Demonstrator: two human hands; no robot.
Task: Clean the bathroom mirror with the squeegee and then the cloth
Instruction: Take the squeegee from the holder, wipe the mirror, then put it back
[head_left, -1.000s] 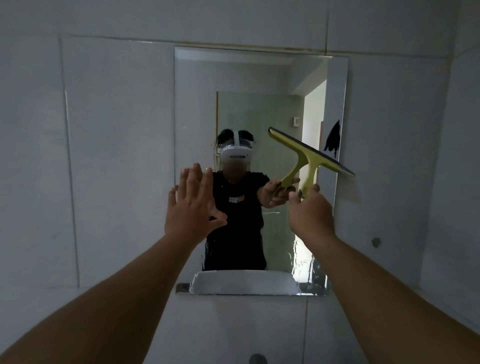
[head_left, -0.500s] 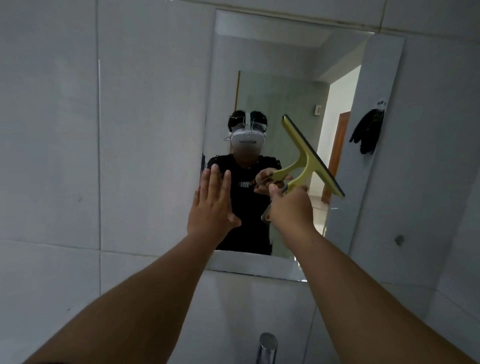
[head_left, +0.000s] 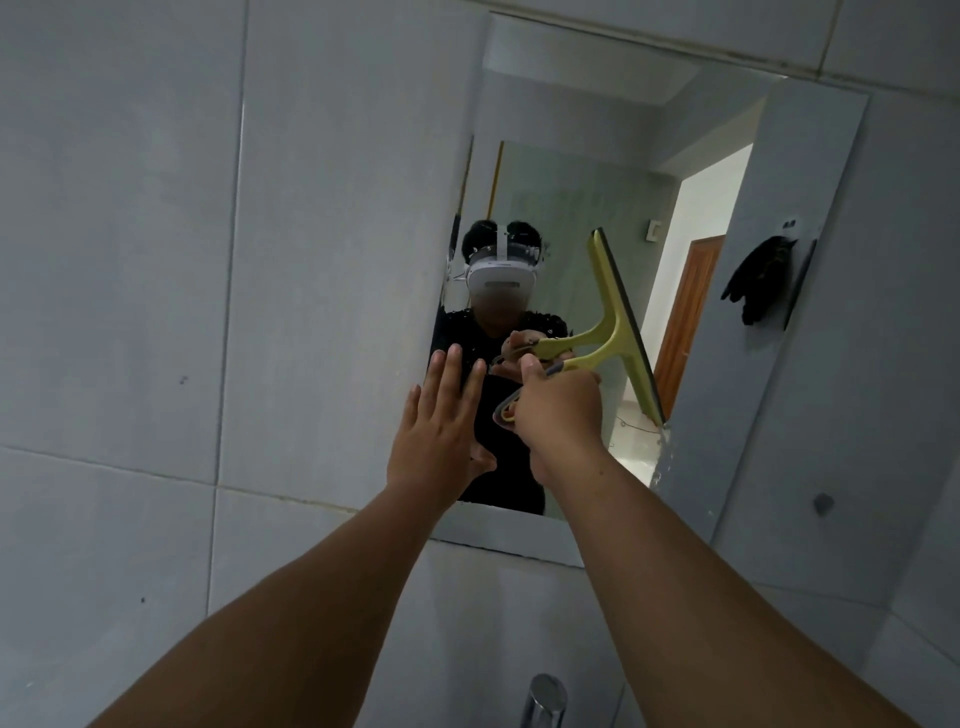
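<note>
The bathroom mirror hangs on the grey tiled wall and looks tilted in this view. My right hand grips the handle of a yellow-green squeegee. Its blade stands almost upright against the glass at the middle right. My left hand is flat and open, fingers spread, at the mirror's lower left edge. Water streaks show on the glass below the blade. No cloth is in my hands.
A chrome tap top shows at the bottom edge. A dark item hangs in the mirror's right part. A small dark fitting sits on the wall right of the mirror. Grey tiles surround the mirror.
The squeegee blade has turned from a slant to nearly upright and shifted left and down on the glass. The view has tilted and moved closer. My left hand stays open.
</note>
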